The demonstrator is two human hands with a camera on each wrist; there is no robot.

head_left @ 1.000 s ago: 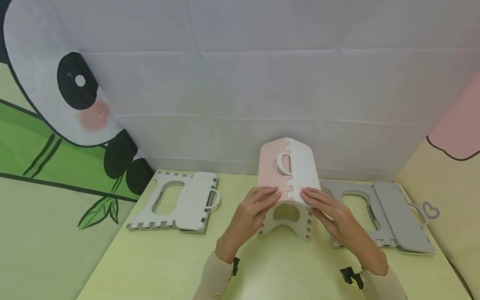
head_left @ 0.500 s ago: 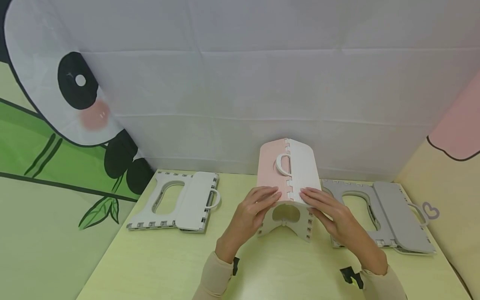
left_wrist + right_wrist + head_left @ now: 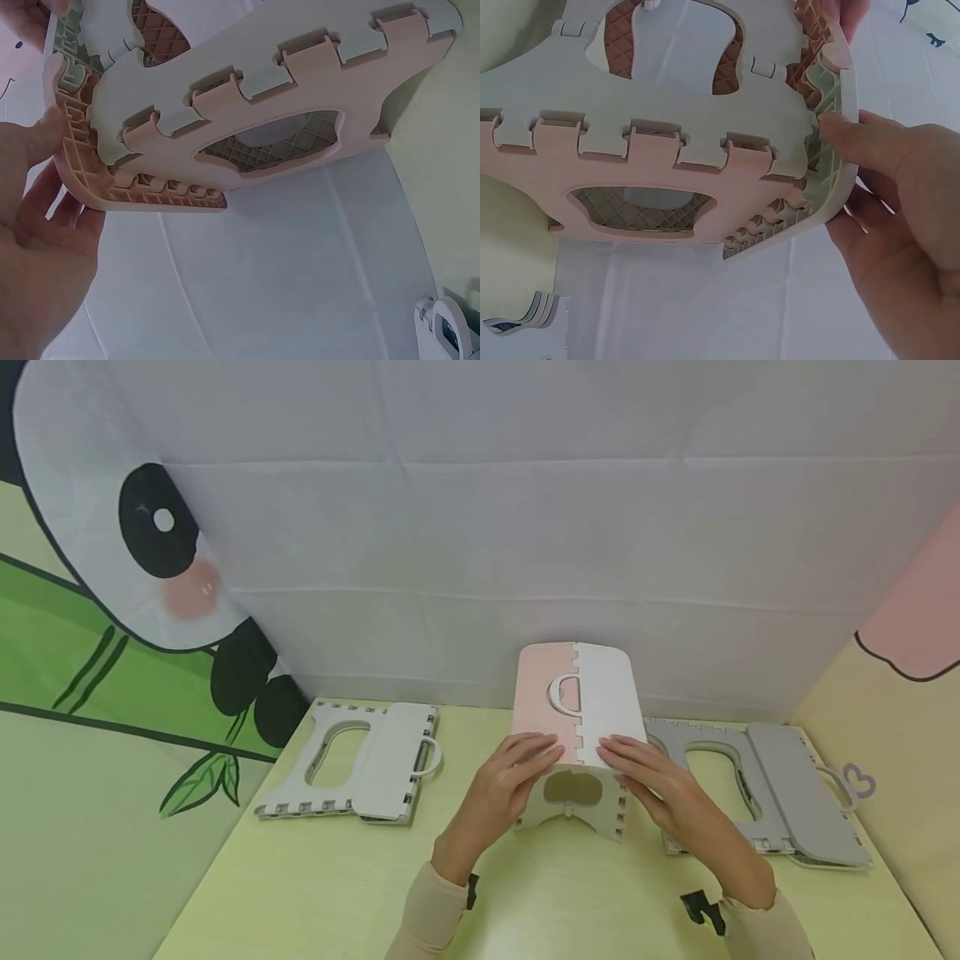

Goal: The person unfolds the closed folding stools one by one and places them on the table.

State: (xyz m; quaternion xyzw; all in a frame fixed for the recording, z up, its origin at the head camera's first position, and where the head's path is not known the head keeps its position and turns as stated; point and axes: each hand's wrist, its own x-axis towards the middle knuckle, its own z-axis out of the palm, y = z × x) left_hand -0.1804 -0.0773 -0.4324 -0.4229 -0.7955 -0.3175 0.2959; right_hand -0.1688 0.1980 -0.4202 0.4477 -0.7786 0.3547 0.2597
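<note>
A folding step stool (image 3: 609, 693), its top half pink and half white with a small white carrying handle, stands unfolded on its legs near the back of the table. My left hand (image 3: 498, 785) grips the near edge of the pink half, fingers on top. In the left wrist view, the left thumb (image 3: 46, 135) presses the ribbed underside. My right hand (image 3: 671, 789) holds the near edge of the white half likewise, its thumb (image 3: 847, 137) under the rim in the right wrist view. Pink and white hinged leg panels (image 3: 652, 161) show below the top.
A white folding stool (image 3: 386, 764) lies folded flat on the table to the left. To the right lies a grey folding stool (image 3: 802, 785), also folded. A pale curtain (image 3: 480, 527) hangs close behind the table (image 3: 315, 893).
The two halves of the stool's top have flattened from a peaked roof shape to nearly level. The legs below have spread a little. Both hands stay at the near edge.
</note>
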